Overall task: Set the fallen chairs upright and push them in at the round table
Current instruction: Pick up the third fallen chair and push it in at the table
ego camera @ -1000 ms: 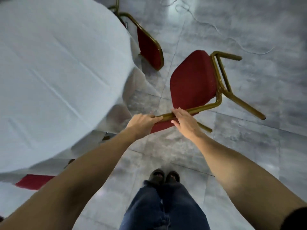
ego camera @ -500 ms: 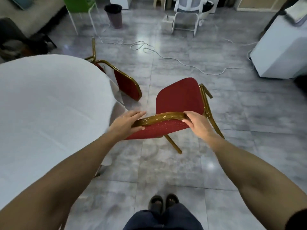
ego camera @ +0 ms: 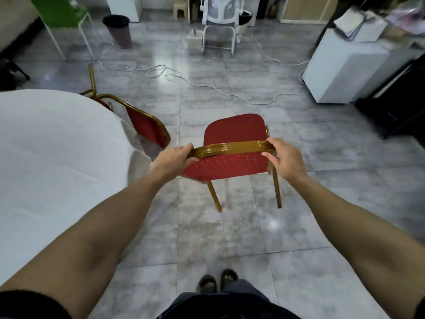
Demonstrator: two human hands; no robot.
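Note:
A red chair with a gold frame (ego camera: 232, 132) stands upright on the tiled floor in front of me, its back toward me. My left hand (ego camera: 174, 157) grips the left end of the gold top rail and my right hand (ego camera: 284, 157) grips the right end. The round table under a white cloth (ego camera: 53, 157) fills the left side. A second red and gold chair (ego camera: 147, 126) lies tipped over beside the table's far edge, one gold leg pointing up.
White cables (ego camera: 207, 88) trail across the floor beyond the chairs. A white cabinet (ego camera: 345, 70) stands at the right, a bin (ego camera: 118, 31) and a white office chair (ego camera: 220, 21) at the back, a green chair (ego camera: 59, 12) at the back left.
The chair has swung up from lying tilted on the floor to standing on its legs, and both hands stayed on its top rail. My view has risen to show the room.

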